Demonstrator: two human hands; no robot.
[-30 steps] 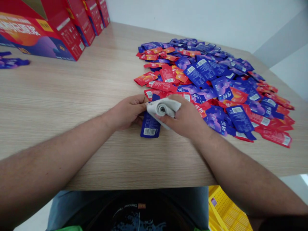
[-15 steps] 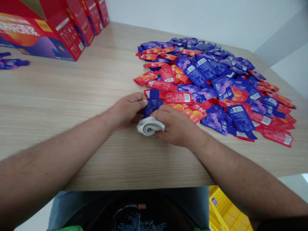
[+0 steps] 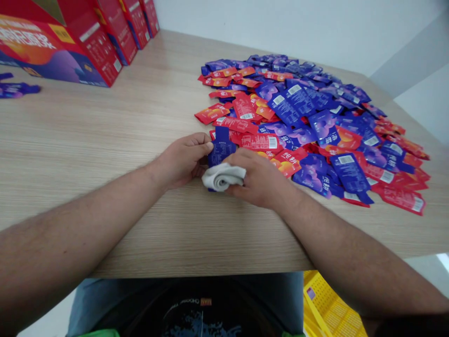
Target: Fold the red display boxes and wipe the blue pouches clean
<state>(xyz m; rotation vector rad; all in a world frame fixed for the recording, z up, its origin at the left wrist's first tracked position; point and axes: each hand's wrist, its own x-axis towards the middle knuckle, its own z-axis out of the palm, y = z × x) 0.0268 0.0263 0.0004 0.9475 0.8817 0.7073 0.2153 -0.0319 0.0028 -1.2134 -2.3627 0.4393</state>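
A blue sachet lies flat on the wooden table at the near edge of a big heap of blue and red sachets. My left hand pinches the sachet's left side with closed fingers and holds it down. My right hand grips a rolled white cloth and presses it on the sachet's lower end, which the cloth hides.
Red and blue printed cartons stand in a row at the far left of the table. A few loose blue sachets lie at the left edge. A yellow crate sits on the floor under the table's near right side.
The cloth in my right hand went from the sachet's top down past its lower end, then came back up a little. My left hand has stayed on the sachet.
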